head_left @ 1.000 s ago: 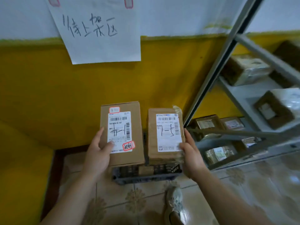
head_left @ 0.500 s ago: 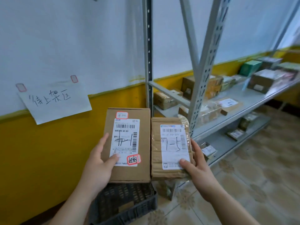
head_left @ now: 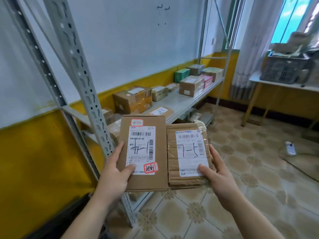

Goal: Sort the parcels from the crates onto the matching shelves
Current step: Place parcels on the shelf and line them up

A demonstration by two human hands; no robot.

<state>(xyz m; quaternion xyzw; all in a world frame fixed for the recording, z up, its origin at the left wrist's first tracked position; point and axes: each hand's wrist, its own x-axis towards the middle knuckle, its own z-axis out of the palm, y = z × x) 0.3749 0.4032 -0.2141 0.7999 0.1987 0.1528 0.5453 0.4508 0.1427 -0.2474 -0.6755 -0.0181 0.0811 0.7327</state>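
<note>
both parcels look light and stiff, flat cardboard that should carry easily in one hand each; the right box (head_left: 189, 155) is wrapped in clear tape, so i'd guess it is a bit slicker than the plain left box (head_left: 144, 155). the long edges near the bottom seem the best place to hold, leaving the labels readable.

the left hand (head_left: 115, 175) is half closed around the left box, fingers behind it, thumb (head_left: 128, 169) pressed on the lower corner of the label. the right hand (head_left: 217, 176) grips the right box the same way, thumb (head_left: 203, 169) on the label's lower edge, fingers along the outer side. the two boxes are held upright, side by side, touching along their inner edges, just in front of the person's chest.

beyond the hands and a little to the left stands the rack (head_left: 82, 80), its shelf (head_left: 183, 102) already carrying several parcels. far beyond the right hand, a crate (head_left: 283, 69) sits on a table (head_left: 283, 84).
</note>
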